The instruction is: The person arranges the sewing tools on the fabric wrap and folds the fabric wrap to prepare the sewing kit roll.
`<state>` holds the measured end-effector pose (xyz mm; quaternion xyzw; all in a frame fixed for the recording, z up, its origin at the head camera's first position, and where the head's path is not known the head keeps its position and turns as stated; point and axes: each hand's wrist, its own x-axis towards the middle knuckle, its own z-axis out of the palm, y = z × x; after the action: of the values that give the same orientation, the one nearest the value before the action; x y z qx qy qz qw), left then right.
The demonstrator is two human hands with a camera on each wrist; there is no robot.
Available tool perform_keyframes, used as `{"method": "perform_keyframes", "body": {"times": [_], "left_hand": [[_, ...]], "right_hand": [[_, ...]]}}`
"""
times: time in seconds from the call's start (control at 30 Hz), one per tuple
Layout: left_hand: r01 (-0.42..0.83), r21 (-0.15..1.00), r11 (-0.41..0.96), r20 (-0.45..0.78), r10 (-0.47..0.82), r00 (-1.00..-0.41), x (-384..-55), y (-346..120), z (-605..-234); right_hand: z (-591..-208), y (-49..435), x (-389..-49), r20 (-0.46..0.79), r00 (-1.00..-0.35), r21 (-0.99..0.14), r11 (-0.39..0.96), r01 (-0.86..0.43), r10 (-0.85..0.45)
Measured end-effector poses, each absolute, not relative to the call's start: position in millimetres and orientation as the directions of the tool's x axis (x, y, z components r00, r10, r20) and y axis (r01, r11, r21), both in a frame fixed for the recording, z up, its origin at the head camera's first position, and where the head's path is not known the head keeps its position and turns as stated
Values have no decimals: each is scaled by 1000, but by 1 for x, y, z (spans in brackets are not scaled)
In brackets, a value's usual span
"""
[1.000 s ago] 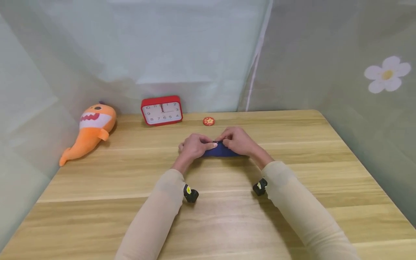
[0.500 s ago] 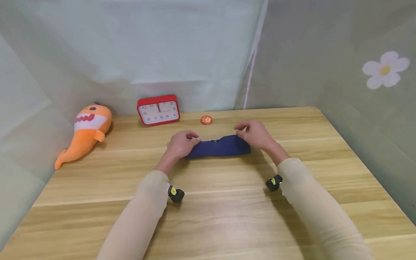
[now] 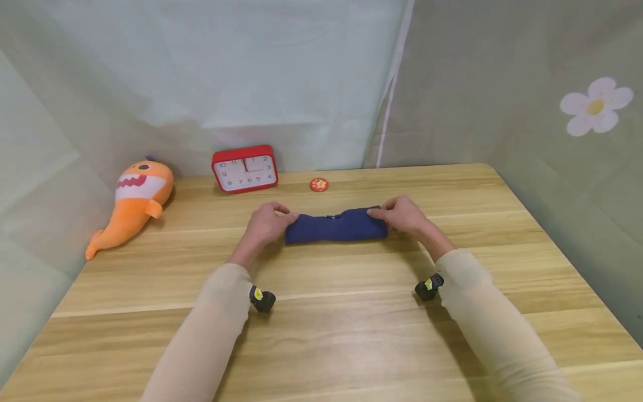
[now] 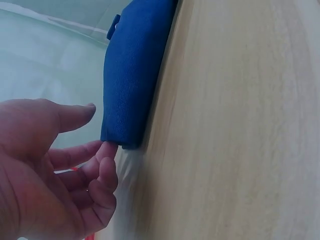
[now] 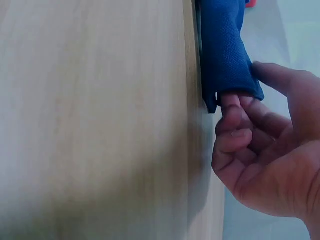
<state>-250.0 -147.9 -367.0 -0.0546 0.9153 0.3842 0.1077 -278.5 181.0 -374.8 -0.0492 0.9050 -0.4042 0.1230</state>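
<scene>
A long, narrow dark-blue folded fabric piece (image 3: 334, 227) lies on the wooden table, a small dark fastener (image 3: 334, 216) at the middle of its far edge. At its left end is my left hand (image 3: 268, 224). The left wrist view shows those fingertips (image 4: 107, 147) at the end of the fabric, while the thumb (image 4: 75, 117) stands apart from it. My right hand (image 3: 403, 215) pinches the right end. In the right wrist view its thumb (image 5: 275, 75) presses the outer edge, with fingertips tucked into the open end of the fold, partly hidden.
Behind the fabric lies a small round red disc with a star (image 3: 318, 185). A red-framed clock (image 3: 245, 170) stands at the back edge, and an orange shark plush (image 3: 135, 206) leans at the far left. Pale curtains (image 3: 301, 84) enclose the table (image 3: 331, 335).
Both hands have parted from the fastener at the middle and moved outward to the fabric's two ends, uncovering its full length. The right hand has then lowered onto the right end.
</scene>
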Motion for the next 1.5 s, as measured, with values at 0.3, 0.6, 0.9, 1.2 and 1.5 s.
{"method": "perform_keyframes", "body": {"times": [0.3, 0.6, 0.9, 1.2, 1.5], "left_hand": [[-190, 727, 660, -233, -23, -972, -254, -146, -373], [-129, 776, 618, -128, -47, -991, -254, -144, -382], [-141, 806, 575, -110, -89, -990, -251, -146, -384], [-214, 810, 546, -192, -96, -977, -254, -145, -379], [-269, 831, 486, -205, -181, -962, -261, -138, -380]], "right_hand": [[-379, 178, -278, -210, -951, -786, 617, 28, -225], [-386, 175, -276, -201, -955, -824, 565, 45, -217], [-387, 176, -275, -241, -950, -857, 504, 112, -199], [-382, 173, -281, -307, -943, -872, 435, 225, -128], [-386, 170, -284, -380, -916, -897, 294, 331, -130]]}}
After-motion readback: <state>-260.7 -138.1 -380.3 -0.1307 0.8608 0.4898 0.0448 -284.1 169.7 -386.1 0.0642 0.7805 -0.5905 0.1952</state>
